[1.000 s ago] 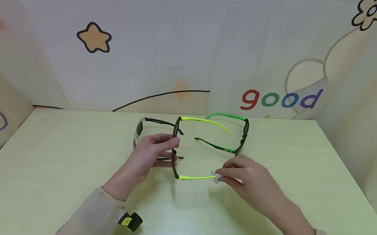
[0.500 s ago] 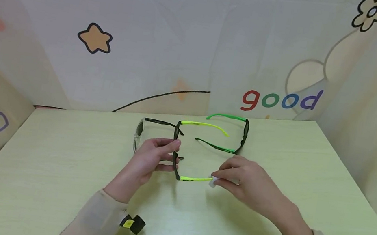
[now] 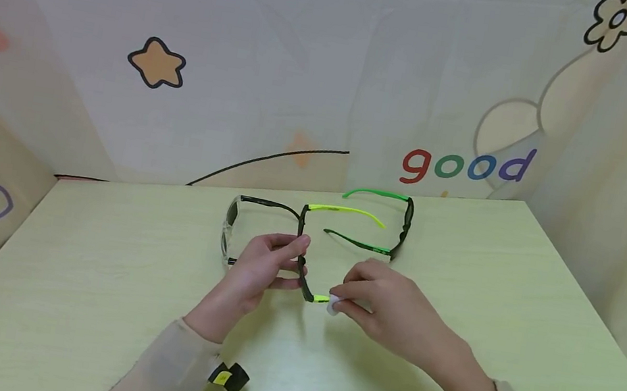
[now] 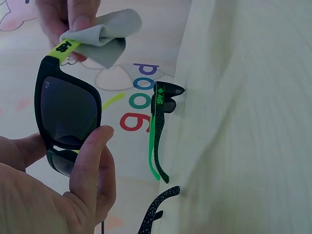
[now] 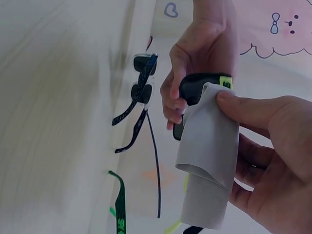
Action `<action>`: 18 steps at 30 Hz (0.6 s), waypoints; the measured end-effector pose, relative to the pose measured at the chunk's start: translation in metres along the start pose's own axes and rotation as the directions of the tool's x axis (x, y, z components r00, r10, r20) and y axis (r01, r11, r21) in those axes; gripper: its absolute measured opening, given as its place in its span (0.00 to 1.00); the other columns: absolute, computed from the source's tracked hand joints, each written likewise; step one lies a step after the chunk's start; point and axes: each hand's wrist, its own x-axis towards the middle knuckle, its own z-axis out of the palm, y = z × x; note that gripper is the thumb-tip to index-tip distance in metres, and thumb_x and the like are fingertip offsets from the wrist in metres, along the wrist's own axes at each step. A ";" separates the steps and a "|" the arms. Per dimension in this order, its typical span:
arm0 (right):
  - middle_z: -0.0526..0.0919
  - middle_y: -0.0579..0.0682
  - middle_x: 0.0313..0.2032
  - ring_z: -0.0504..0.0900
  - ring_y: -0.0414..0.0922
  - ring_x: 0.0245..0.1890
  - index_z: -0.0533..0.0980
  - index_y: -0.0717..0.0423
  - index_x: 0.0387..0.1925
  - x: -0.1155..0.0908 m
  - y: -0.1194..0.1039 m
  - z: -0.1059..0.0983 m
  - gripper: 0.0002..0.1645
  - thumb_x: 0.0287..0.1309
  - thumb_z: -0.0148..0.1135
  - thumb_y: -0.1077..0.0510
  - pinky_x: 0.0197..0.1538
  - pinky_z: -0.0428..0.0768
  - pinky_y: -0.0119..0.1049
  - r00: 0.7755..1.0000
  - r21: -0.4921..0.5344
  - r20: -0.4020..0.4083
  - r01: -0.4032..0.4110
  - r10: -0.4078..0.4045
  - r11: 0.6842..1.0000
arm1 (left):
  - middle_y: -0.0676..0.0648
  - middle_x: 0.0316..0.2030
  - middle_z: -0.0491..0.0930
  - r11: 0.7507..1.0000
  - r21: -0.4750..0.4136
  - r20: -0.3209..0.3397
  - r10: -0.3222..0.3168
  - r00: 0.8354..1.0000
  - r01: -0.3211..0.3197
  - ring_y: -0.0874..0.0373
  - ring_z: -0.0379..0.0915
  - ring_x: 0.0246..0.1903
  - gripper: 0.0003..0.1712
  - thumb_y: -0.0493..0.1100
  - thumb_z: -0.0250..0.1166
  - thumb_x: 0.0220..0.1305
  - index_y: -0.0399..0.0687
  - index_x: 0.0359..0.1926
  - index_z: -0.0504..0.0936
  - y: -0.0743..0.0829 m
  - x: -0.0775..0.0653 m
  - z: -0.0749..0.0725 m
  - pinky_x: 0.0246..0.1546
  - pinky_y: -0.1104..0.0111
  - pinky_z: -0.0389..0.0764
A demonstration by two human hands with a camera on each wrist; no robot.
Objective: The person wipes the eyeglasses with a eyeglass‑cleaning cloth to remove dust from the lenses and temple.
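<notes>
My left hand (image 3: 262,266) grips a pair of sunglasses (image 4: 70,109) by the middle of the black frame, thumb on the lens side. Both neon-yellow temples are unfolded and point right; the far temple (image 3: 348,211) shows whole in the head view. With thumb and fingers, my right hand (image 3: 388,310) pinches a folded pale grey cloth (image 5: 209,141) around the near temple, close to its hinge. The cloth and fingers hide most of that temple. In the left wrist view, a short yellow stretch with black lettering shows between cloth and frame. The sunglasses are held above the table.
Behind my left hand, clear-framed sunglasses (image 3: 230,227) with dark temples stand on the pale wooden table (image 3: 92,270). Farther back and right are black sunglasses with green temples (image 3: 405,227). A printed cloth backdrop (image 3: 270,79) rises behind the table.
My right hand has slid the cloth leftward along the near yellow temple, from its tip to near the hinge. My left hand and the sunglasses have shifted slightly right and down.
</notes>
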 end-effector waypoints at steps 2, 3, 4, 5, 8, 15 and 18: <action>0.81 0.40 0.34 0.78 0.37 0.35 0.89 0.53 0.39 0.002 -0.004 0.002 0.09 0.55 0.79 0.59 0.36 0.80 0.29 1.000 -0.004 0.010 -0.012 0.012 1.000 | 0.37 0.51 0.77 1.000 0.002 -0.003 0.000 1.000 0.000 0.57 0.80 0.36 0.29 0.46 0.65 0.74 0.28 0.64 0.73 -0.001 0.000 0.002 0.40 0.62 0.88; 0.81 0.40 0.34 0.78 0.38 0.34 0.88 0.53 0.38 0.003 -0.006 0.002 0.09 0.55 0.79 0.59 0.36 0.80 0.30 1.000 -0.007 0.012 -0.020 0.020 1.000 | 0.37 0.50 0.77 1.000 0.002 -0.006 0.000 1.000 0.000 0.57 0.80 0.36 0.29 0.47 0.65 0.74 0.28 0.64 0.73 -0.001 -0.001 0.003 0.39 0.62 0.88; 0.82 0.40 0.34 0.78 0.38 0.34 0.88 0.53 0.38 0.004 -0.007 0.003 0.09 0.55 0.79 0.59 0.36 0.80 0.30 1.000 -0.010 0.011 -0.027 0.027 1.000 | 0.37 0.50 0.77 1.000 0.001 -0.010 -0.001 1.000 0.001 0.57 0.80 0.36 0.29 0.47 0.65 0.74 0.28 0.64 0.72 -0.002 -0.001 0.003 0.39 0.62 0.88; 0.82 0.40 0.34 0.78 0.38 0.34 0.87 0.53 0.38 0.005 -0.009 0.004 0.09 0.55 0.79 0.59 0.36 0.81 0.30 0.999 -0.012 0.008 -0.033 0.033 0.999 | 0.37 0.50 0.77 1.000 -0.001 -0.014 0.001 1.000 -0.001 0.57 0.80 0.36 0.29 0.47 0.65 0.74 0.28 0.64 0.72 -0.002 -0.002 0.004 0.38 0.62 0.88; 0.83 0.40 0.33 0.78 0.38 0.34 0.86 0.52 0.37 0.007 -0.012 0.006 0.10 0.54 0.80 0.58 0.35 0.80 0.30 0.999 -0.023 -0.006 -0.037 0.037 0.999 | 0.36 0.50 0.76 1.000 -0.008 -0.020 0.006 1.000 -0.007 0.58 0.80 0.35 0.29 0.47 0.65 0.74 0.28 0.63 0.72 -0.004 -0.003 0.005 0.37 0.63 0.89; 0.83 0.40 0.33 0.79 0.38 0.34 0.87 0.52 0.36 0.007 -0.013 0.009 0.10 0.53 0.80 0.58 0.35 0.80 0.29 1.000 -0.025 -0.004 -0.029 0.029 0.999 | 0.35 0.53 0.75 1.000 0.004 -0.016 -0.005 1.000 0.005 0.57 0.80 0.36 0.29 0.47 0.65 0.75 0.28 0.64 0.72 -0.004 -0.004 0.007 0.37 0.63 0.89; 0.83 0.40 0.34 0.79 0.38 0.34 0.87 0.52 0.37 0.006 -0.014 0.008 0.09 0.53 0.80 0.59 0.35 0.80 0.29 0.999 -0.005 0.018 -0.039 0.039 0.999 | 0.35 0.53 0.76 1.000 0.017 -0.003 -0.003 1.000 0.003 0.57 0.80 0.36 0.28 0.47 0.65 0.74 0.28 0.63 0.73 -0.005 -0.005 0.006 0.37 0.62 0.89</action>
